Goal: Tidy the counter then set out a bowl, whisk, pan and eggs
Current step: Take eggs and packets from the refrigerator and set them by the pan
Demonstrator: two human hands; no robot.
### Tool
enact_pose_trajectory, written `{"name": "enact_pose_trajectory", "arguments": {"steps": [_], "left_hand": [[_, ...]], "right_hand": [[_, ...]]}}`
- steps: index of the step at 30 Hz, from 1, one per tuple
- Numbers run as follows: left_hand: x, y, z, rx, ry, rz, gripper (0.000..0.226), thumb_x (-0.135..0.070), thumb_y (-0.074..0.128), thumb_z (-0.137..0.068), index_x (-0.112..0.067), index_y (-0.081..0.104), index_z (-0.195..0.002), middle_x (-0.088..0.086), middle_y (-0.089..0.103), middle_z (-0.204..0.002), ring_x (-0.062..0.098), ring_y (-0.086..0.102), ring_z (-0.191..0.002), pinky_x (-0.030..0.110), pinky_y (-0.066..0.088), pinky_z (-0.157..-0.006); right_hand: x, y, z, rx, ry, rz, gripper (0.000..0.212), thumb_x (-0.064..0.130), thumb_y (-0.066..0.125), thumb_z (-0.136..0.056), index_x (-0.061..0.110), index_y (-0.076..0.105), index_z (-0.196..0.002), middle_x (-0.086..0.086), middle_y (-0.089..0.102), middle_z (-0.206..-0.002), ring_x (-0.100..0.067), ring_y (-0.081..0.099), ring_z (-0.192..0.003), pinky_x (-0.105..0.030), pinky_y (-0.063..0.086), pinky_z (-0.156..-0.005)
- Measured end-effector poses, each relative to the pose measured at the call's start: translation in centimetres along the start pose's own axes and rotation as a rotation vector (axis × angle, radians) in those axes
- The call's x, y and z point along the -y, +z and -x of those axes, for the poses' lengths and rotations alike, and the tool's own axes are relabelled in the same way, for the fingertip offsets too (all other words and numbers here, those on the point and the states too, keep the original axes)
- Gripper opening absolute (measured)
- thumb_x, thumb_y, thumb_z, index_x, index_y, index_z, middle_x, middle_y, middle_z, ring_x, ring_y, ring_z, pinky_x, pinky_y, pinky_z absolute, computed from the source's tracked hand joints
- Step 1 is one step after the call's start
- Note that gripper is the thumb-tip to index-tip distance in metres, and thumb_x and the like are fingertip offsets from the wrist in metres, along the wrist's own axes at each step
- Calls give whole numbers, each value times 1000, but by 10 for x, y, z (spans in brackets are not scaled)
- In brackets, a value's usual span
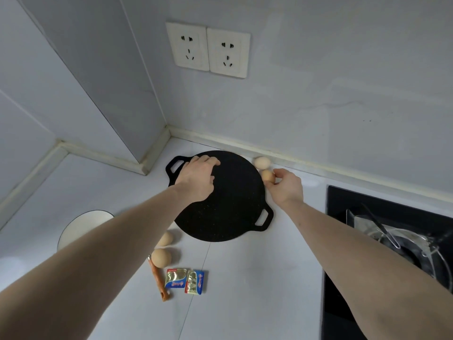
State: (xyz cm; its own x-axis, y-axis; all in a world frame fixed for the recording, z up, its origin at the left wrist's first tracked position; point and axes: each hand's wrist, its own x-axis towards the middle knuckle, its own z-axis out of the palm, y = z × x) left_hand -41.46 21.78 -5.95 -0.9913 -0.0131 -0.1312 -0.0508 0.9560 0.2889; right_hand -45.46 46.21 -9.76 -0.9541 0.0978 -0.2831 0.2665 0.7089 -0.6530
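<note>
- Reaching out over the white tabletop (245, 290), both arms stretch toward the far wall.
- The left hand (197, 179) lies flat on the black pan (235, 204), fingers loose and holding nothing.
- The pan is round and flat with a loop handle at the far left and one at the near right. It sits on the tabletop close to the far corner.
- The right hand (285, 184) pinches a brown egg (268, 176) with its fingertips, just past the pan's right edge.
- A paler egg (261, 162) lies right behind it, close to the wall.
- Two more eggs (161, 257) sit near the pan's near-left side, one behind the other.
- A white bowl (81, 227) stands to the left, partly hidden by the left arm.
- An orange stick-shaped handle (158, 280) lies beside the near eggs; I cannot tell what it belongs to.
- Two small shiny packets (185, 280) lie side by side to its right.
- A black stove (343, 266) is at the right, and two sockets (208, 49) are on the far wall.
</note>
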Motion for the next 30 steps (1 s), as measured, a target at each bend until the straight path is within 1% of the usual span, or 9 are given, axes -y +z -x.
{"name": "enact_pose_trajectory", "arguments": {"steps": [9,11,14,16,18,21,23,26,30], "left_hand": [[21,-17,29,-16,-40,51,51,-9,55,-94,-28,50,-141,-3,48,-147,23,41,-136,40,35,-115],[32,-22,47,14,-61,52,48,-9,54,-94,-28,52,-138,-3,45,-149,24,41,-138,40,35,-115],[61,-25,85,122,-82,-16,43,-12,55,-94,-31,55,-133,-5,53,-138,21,51,-125,37,43,-105],[78,-19,106,210,-91,-84,40,-17,59,-94,-33,56,-130,-6,57,-132,18,54,-118,34,46,-99],[93,-13,120,292,-104,-125,36,-24,62,-95,-36,57,-128,-8,60,-130,16,56,-115,32,47,-97],[110,-7,128,391,-105,-156,33,-32,64,-95,-39,57,-127,-9,61,-126,15,54,-111,28,45,-91],[116,-2,128,418,-91,-166,30,-37,63,-95,-38,59,-125,-9,62,-123,13,52,-106,25,40,-84],[118,3,126,410,-69,-141,31,-42,65,-94,-38,59,-125,-11,63,-121,12,52,-103,26,37,-83],[117,8,130,380,-5,-103,43,-41,69,-90,-43,54,-130,-17,60,-124,14,53,-114,34,35,-100]], "right_hand": [[-11,-13,1,5,21,9,65,48,73,-87,20,54,-142,-4,62,-137,-26,60,-123,-42,49,-105],[-8,-18,15,-71,-41,13,56,47,72,-89,20,58,-136,-4,60,-134,-25,60,-119,-41,50,-101],[6,-7,64,-109,-222,-59,31,25,71,-91,23,63,-121,4,56,-121,-18,61,-101,-32,56,-81],[12,14,102,-8,-352,-83,26,17,74,-87,27,66,-110,10,59,-107,-11,62,-84,-28,55,-69],[20,43,134,199,-416,-57,26,18,78,-84,30,68,-104,13,62,-99,-7,63,-76,-29,56,-70],[44,87,169,528,-372,99,35,37,78,-86,29,65,-117,14,61,-110,-5,63,-90,-25,57,-77],[52,115,181,550,-347,161,47,53,75,-83,26,63,-120,11,62,-113,-8,62,-98,-24,55,-76],[60,143,188,484,-318,166,46,65,69,-79,26,66,-103,8,68,-100,-11,65,-90,-30,58,-72],[64,164,197,450,-316,186,44,68,64,-69,25,68,-78,7,69,-72,-10,66,-71,-34,58,-65]]}}
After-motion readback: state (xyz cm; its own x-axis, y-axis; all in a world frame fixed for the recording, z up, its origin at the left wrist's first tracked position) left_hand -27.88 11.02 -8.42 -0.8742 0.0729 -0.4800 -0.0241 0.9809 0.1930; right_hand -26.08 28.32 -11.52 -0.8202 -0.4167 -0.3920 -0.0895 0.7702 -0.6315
